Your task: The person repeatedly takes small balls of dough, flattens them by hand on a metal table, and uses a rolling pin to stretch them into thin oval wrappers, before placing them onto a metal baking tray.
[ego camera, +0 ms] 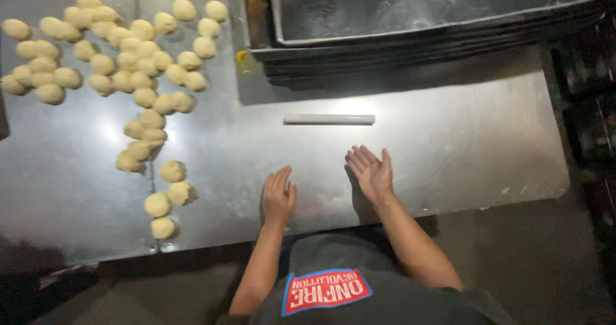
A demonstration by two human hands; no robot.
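Note:
My left hand (278,195) lies flat, palm down, on the steel table (449,132), fingers pointing away from me. Just to its right, my right hand (371,172) is raised slightly with the palm turned inward and fingers spread; it holds nothing. A thin pale rolling pin (329,119) lies crosswise on the table a short way beyond both hands, untouched. Many small round dough balls (128,62) are scattered over the table's left part, and the closest ones (170,196) lie left of my left hand.
A stack of dark metal baking trays (417,36) sits at the far edge, right of centre. The table's right edge drops to a dark floor (552,254). My dark apron with a coloured patch (327,290) fills the bottom.

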